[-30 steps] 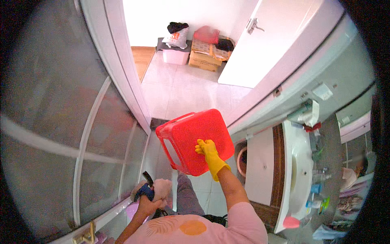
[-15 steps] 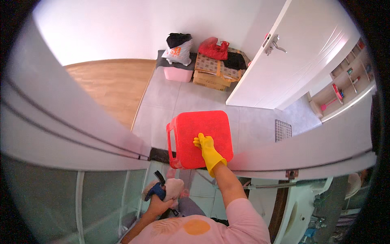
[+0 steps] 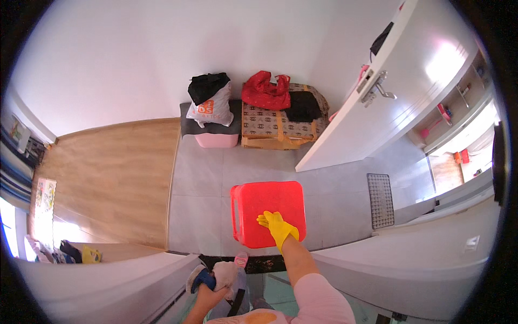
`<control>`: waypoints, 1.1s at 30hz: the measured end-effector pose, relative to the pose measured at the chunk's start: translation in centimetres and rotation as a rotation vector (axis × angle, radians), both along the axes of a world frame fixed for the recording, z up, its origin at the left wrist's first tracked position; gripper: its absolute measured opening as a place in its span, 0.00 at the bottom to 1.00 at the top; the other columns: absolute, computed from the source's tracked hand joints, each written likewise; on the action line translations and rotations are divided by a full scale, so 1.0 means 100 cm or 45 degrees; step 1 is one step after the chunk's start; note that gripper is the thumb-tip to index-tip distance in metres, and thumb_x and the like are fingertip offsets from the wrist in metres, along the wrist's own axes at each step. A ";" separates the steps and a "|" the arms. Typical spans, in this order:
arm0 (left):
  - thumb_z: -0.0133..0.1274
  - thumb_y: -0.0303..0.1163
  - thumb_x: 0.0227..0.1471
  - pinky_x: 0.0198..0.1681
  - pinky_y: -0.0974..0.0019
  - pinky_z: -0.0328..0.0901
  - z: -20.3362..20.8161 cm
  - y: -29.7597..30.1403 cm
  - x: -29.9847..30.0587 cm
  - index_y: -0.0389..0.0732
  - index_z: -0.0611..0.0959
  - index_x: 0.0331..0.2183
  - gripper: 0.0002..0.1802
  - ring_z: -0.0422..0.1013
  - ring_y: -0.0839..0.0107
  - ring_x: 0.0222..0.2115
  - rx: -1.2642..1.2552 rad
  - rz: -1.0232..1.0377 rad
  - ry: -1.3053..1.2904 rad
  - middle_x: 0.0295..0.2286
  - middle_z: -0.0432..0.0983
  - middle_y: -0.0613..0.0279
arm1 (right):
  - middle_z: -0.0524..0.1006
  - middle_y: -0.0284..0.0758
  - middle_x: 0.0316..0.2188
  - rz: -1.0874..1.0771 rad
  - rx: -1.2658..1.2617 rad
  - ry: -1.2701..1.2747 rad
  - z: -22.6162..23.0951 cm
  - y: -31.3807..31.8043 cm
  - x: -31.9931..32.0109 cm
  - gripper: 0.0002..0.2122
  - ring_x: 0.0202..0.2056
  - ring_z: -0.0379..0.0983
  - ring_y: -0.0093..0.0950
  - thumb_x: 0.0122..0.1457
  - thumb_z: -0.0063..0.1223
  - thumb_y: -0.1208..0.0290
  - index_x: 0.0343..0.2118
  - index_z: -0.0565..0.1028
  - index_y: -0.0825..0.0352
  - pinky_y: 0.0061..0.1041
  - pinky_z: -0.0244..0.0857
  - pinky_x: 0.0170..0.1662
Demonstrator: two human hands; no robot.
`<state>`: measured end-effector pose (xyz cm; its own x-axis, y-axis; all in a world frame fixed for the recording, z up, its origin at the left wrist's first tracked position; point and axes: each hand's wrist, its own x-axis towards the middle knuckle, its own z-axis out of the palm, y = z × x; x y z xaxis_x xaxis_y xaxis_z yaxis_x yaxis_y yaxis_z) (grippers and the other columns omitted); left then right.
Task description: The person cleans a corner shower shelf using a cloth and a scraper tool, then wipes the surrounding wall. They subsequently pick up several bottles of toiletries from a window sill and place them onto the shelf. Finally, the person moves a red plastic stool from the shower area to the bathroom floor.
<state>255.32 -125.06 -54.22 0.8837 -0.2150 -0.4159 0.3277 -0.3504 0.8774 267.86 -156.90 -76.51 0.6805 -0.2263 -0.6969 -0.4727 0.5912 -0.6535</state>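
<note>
A red plastic stool [image 3: 270, 194], seen from above with a cut-out side on its left, is in front of me over the grey tiles. My right hand [image 3: 276, 224], in a yellow rubber glove, is on the middle of its top and grips it there; the fingertips are partly hidden. Lower down, my bare left hand [image 3: 208, 297] is closed round a bundle with a pale fluffy piece [image 3: 224, 274] and a blue piece [image 3: 202, 278]; its exact kind is unclear. A black strap [image 3: 236, 303] hangs beside it. My foot in a pink slipper [image 3: 241, 260] is at the dark threshold [image 3: 264, 263].
A white door [image 3: 399, 81] stands ajar at the right. By the far wall are a patterned cardboard box [image 3: 264, 127] with a red bag [image 3: 265, 92] and a pink bin [image 3: 216, 141] under a white bag [image 3: 218, 108]. A grey grid mat [image 3: 381, 200] lies right; wood flooring [image 3: 118, 178] spreads left.
I have moved forward through the doorway, with the stool still in my right hand and the bundle in my left. The far wall's things look nearer, and more of both side rooms shows.
</note>
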 end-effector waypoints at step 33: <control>0.64 0.37 0.39 0.49 0.63 0.62 0.112 -0.090 -0.059 0.33 0.69 0.48 0.35 0.67 0.65 0.46 -0.256 -0.921 -0.070 0.44 0.70 0.53 | 0.61 0.38 0.54 -0.370 -0.497 -0.735 0.285 0.128 -0.290 0.31 0.54 0.60 0.28 0.55 0.54 0.70 0.60 0.52 0.65 0.29 0.56 0.54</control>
<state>249.38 -134.09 -43.06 0.5118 -0.8168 -0.2662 0.0304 -0.2925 0.9558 238.88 -144.07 -48.01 0.7886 -0.6096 -0.0805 0.1475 0.3147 -0.9377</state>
